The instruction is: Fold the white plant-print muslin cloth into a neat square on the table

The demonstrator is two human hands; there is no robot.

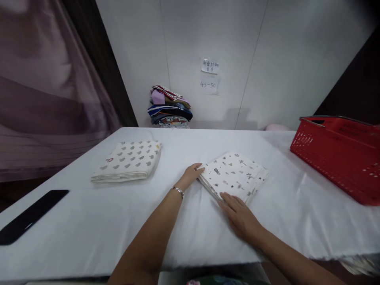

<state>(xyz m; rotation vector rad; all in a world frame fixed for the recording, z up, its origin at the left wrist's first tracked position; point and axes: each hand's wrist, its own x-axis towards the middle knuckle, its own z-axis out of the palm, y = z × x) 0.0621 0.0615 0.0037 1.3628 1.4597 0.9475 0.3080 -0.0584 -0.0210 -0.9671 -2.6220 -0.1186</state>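
Note:
A white folded cloth with small palm and leaf prints lies turned at an angle on the table in front of me. My left hand, with a bracelet at the wrist, is closed on its left corner, thumb and fingers at the layered edge. Along the near edge rests my right hand, its fingers stretched out flat and touching the near corner. To the left sits another folded cloth, white with rows of grey shapes and a few coloured ones; neither hand touches it.
A red plastic basket with a metal handle stands at the right. A black flat slab lies at the left edge of the white-covered table. Behind the table rises a stack of folded fabrics against the wall, beside paper notes.

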